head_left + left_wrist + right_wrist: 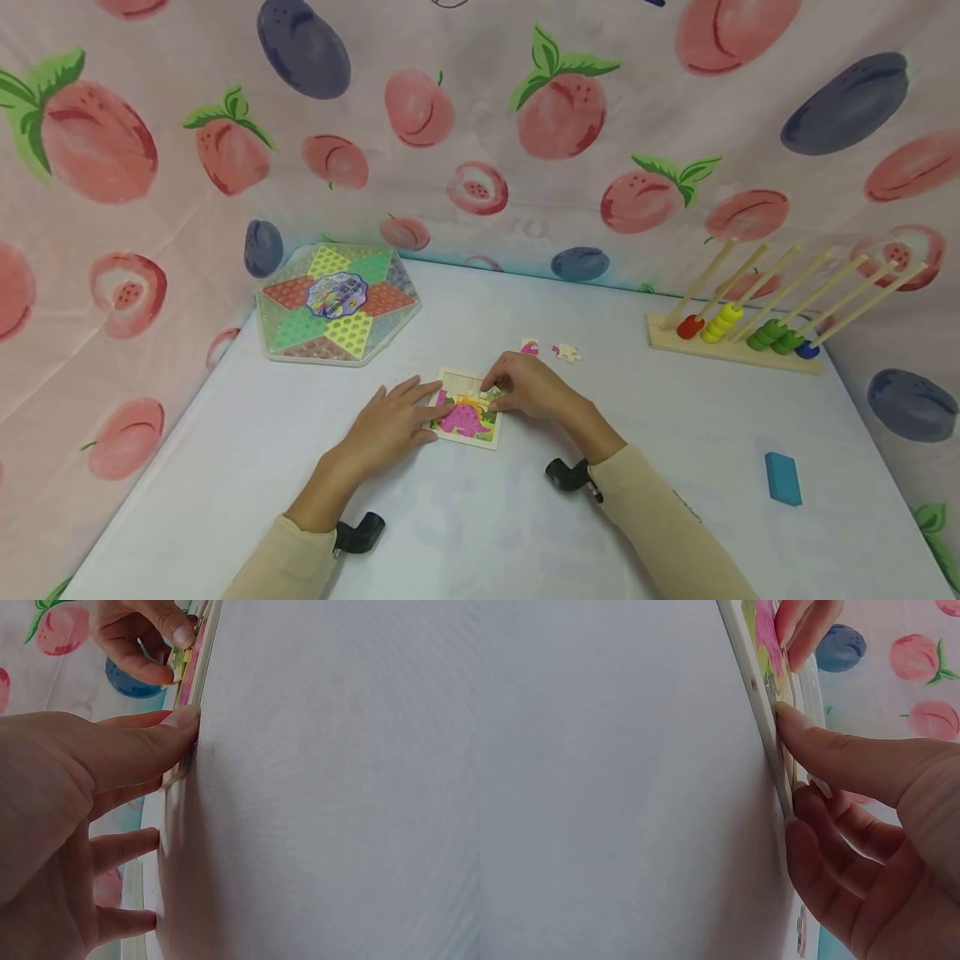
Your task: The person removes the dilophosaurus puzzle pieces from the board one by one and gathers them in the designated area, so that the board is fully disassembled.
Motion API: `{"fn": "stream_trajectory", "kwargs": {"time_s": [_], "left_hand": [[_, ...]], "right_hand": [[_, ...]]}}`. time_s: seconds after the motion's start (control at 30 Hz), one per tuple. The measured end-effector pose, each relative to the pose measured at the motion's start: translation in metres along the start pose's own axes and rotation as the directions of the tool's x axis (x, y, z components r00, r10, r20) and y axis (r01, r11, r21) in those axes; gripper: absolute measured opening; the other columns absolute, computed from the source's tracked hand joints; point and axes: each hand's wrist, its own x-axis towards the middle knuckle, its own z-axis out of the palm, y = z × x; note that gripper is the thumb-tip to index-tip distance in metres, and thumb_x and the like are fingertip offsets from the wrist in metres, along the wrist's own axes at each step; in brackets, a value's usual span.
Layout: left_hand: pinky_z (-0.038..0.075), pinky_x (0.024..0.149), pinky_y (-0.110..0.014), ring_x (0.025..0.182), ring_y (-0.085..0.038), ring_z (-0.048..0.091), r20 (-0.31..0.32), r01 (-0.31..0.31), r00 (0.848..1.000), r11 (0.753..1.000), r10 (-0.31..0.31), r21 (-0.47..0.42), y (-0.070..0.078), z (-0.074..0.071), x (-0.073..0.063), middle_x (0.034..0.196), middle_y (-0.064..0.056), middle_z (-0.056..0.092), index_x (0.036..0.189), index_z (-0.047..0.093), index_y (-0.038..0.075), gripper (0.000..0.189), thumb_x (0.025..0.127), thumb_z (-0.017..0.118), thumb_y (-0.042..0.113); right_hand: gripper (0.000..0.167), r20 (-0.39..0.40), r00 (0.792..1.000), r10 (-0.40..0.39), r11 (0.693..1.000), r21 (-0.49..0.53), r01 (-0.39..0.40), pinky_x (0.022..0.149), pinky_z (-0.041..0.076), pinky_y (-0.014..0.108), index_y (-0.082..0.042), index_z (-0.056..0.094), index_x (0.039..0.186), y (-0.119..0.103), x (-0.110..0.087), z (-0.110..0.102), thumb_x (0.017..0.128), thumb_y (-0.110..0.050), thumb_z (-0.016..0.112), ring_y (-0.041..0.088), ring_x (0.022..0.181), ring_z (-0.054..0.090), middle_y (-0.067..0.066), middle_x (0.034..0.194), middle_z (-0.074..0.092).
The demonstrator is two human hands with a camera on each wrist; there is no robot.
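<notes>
A small wooden jigsaw puzzle (480,443) with a pink dinosaur picture lies flat on the table, bare wood showing in its upper part. My left hand (386,425) rests at its left side, fingers spread and fairly straight; the thumb touches the tray's edge in the left wrist view. Over the upper right of the picture, my right hand (528,385) pinches a greenish puzzle piece (491,394) between thumb and fingers, partly hidden by them. Beyond that hand lie two loose pieces, a pink one (529,346) and a pale one (567,352).
A hexagonal Chinese checkers box (337,296) lies at the back left. At the back right stands a wooden peg rack (735,354) with coloured beads on tall rods. A blue block (783,478) lies at the right. Fruit-print cloth (480,108) hangs behind.
</notes>
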Motion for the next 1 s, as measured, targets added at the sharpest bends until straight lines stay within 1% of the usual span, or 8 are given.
{"fn": "stream_trajectory", "kwargs": {"time_s": [0.23, 0.4, 0.5, 0.63, 0.73, 0.83, 0.9, 1.0], "left_hand": [[0.029, 0.117, -0.074, 0.153, -0.040, 0.036, -0.007, -0.005, 1.000, 1.000, 0.005, -0.003, 0.000, 0.000, -0.001, 0.159, -0.005, 0.049, 0.137, 0.067, 0.027, 0.045, 0.092, 0.074, 0.030], [0.031, 0.116, -0.074, 0.152, -0.040, 0.037, -0.015, -0.013, 1.000, 1.000, 0.013, 0.007, -0.001, 0.000, -0.001, 0.158, -0.004, 0.050, 0.135, 0.068, 0.025, 0.044, 0.092, 0.074, 0.030], [0.031, 0.116, -0.074, 0.152, -0.040, 0.038, -0.021, -0.016, 1.000, 1.000, 0.016, 0.013, -0.001, 0.001, -0.001, 0.158, -0.004, 0.050, 0.135, 0.068, 0.025, 0.044, 0.092, 0.074, 0.030], [0.031, 0.116, -0.074, 0.152, -0.040, 0.037, -0.029, -0.011, 1.000, 1.000, 0.011, 0.010, -0.001, 0.002, 0.000, 0.158, -0.004, 0.050, 0.136, 0.068, 0.026, 0.044, 0.092, 0.075, 0.030], [0.029, 0.117, -0.074, 0.152, -0.040, 0.037, -0.032, -0.009, 0.999, 1.000, 0.009, -0.003, 0.000, 0.001, 0.002, 0.159, -0.005, 0.049, 0.136, 0.067, 0.027, 0.045, 0.092, 0.075, 0.029], [0.028, 0.117, -0.075, 0.153, -0.040, 0.036, -0.035, -0.006, 0.999, 1.000, 0.006, -0.017, 0.002, 0.002, 0.003, 0.159, -0.005, 0.050, 0.136, 0.067, 0.028, 0.046, 0.091, 0.075, 0.028], [0.029, 0.118, -0.074, 0.152, -0.039, 0.037, -0.038, -0.002, 0.999, 1.000, 0.002, -0.018, 0.003, 0.003, 0.002, 0.158, -0.004, 0.050, 0.136, 0.067, 0.028, 0.046, 0.091, 0.076, 0.027], [0.029, 0.118, -0.074, 0.152, -0.039, 0.037, -0.041, 0.005, 0.999, 1.000, -0.006, -0.015, 0.003, 0.005, 0.001, 0.158, -0.004, 0.050, 0.136, 0.068, 0.027, 0.046, 0.090, 0.077, 0.027]], "right_hand": [[0.022, -0.015, 1.000, -0.011, 1.000, 0.029, 0.012, 0.075, 0.051, 0.020, -0.014, 0.081, 0.102, -0.005, -0.002, -0.001, 0.081, -0.015, 0.087, 0.011, 0.085, 0.055, -0.001, 0.101, 0.066], [0.023, -0.023, 1.000, -0.003, 0.998, 0.058, 0.004, 0.076, 0.052, 0.018, -0.015, 0.081, 0.105, -0.004, -0.003, -0.003, 0.082, -0.015, 0.086, 0.011, 0.087, 0.057, -0.002, 0.104, 0.067], [0.026, -0.038, 0.999, -0.007, 0.994, 0.107, 0.011, 0.078, 0.054, 0.019, -0.014, 0.081, 0.107, -0.003, -0.003, -0.006, 0.082, -0.014, 0.086, 0.011, 0.088, 0.061, -0.001, 0.107, 0.068], [0.027, -0.083, 0.995, -0.045, 0.988, 0.141, 0.057, 0.081, 0.057, 0.022, -0.012, 0.079, 0.110, 0.000, -0.006, -0.015, 0.083, -0.013, 0.085, 0.012, 0.092, 0.066, 0.000, 0.111, 0.071], [0.027, -0.132, 0.988, -0.078, 0.986, 0.136, 0.096, 0.084, 0.059, 0.024, -0.010, 0.078, 0.111, 0.002, -0.009, -0.022, 0.085, -0.012, 0.083, 0.013, 0.094, 0.069, 0.001, 0.114, 0.073], [0.026, -0.174, 0.980, -0.092, 0.982, 0.146, 0.118, 0.082, 0.061, 0.026, -0.007, 0.078, 0.111, 0.006, -0.013, -0.028, 0.086, -0.008, 0.081, 0.016, 0.094, 0.071, 0.004, 0.115, 0.074], [0.026, -0.196, 0.977, -0.079, 0.981, 0.159, 0.111, 0.080, 0.061, 0.023, -0.007, 0.077, 0.112, 0.011, -0.015, -0.032, 0.086, -0.007, 0.081, 0.017, 0.094, 0.071, 0.005, 0.115, 0.075], [0.027, -0.215, 0.976, -0.027, 0.976, 0.204, 0.072, 0.072, 0.060, 0.022, -0.007, 0.076, 0.115, 0.016, -0.020, -0.037, 0.088, -0.007, 0.079, 0.019, 0.095, 0.070, 0.008, 0.118, 0.074]]}}
